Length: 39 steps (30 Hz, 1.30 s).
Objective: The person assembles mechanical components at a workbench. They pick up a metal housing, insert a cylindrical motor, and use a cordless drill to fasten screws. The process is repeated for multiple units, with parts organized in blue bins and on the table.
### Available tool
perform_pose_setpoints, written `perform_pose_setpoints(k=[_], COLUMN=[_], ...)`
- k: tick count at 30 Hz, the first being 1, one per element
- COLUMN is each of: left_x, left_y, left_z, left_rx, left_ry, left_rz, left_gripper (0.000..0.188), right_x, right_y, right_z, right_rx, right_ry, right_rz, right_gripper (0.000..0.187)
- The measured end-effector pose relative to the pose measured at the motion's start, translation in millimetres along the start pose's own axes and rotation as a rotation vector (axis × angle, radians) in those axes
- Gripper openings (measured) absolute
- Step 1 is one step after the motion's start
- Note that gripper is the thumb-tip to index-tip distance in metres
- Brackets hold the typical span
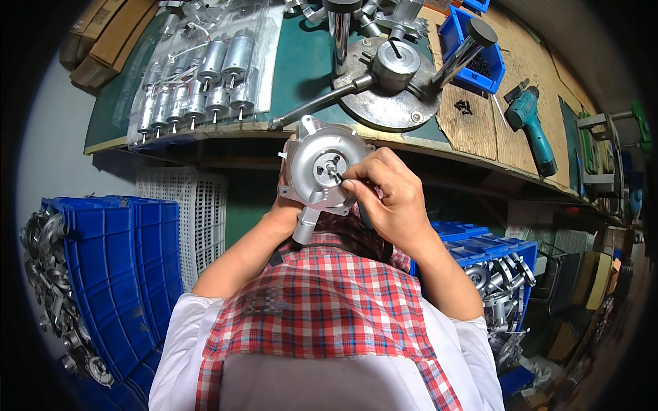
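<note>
In front of my chest, just off the bench edge, a round cast-metal pump housing [312, 147] is held with its dished face up. My left hand [282, 207] grips it from the left and underneath; most of its fingers are hidden behind the casting. A shaft [332, 168] stands in the middle, with dark screw heads around it. Over the right side of the dish, my right hand [387, 188] is closed in a pinch near the shaft. Between thumb and forefinger shows a small dark piece that looks like a black screw [338, 177].
A press fixture with a round steel base [391, 103] and long lever stands ahead. Small motors [226, 58] fill a tray to its left. Rightward are a blue screw bin [473, 41], loose black screws [464, 107] and a cordless screwdriver [531, 127]. Blue crates [116, 274] flank me.
</note>
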State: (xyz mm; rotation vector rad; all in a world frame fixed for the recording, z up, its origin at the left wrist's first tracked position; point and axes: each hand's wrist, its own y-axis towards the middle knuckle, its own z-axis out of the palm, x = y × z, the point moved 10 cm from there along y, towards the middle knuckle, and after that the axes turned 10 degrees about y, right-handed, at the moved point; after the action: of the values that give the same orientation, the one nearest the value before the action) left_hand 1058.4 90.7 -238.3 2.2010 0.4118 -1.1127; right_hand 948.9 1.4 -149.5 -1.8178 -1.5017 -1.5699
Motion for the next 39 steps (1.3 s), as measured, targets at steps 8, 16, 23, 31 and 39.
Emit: perform_pose_setpoints(k=[8, 16, 23, 31, 39], left_x=[9, 38, 183, 208, 209], left_y=[-7, -18, -122, -154, -149], left_z=[2, 19, -21, -10, -1], left_rx=[0.048, 0.220, 0.333, 0.339, 0.302], left_ry=[-0.057, -0.118, -0.101, -0.117, -0.131], left_rz=[-0.129, -0.228, -0.691, -0.734, -0.685], left_gripper=[0.058, 0.056, 0.056, 0.055, 0.055], right_x=[-7, -40, -87, -182, -63], right_y=[0, -18, -23, -1, -59], right_z=[8, -3, -344, -369, -323], right_rx=[0.069, 0.065, -0.495, -0.209, -0.920], right_ry=[-0.040, 0.268, -1.482, -1.217, -0.012], right_rz=[0.091, 0.465, 0.311, 0.571, 0.365], right_gripper=[0.012, 0.032, 0.053, 0.062, 0.027])
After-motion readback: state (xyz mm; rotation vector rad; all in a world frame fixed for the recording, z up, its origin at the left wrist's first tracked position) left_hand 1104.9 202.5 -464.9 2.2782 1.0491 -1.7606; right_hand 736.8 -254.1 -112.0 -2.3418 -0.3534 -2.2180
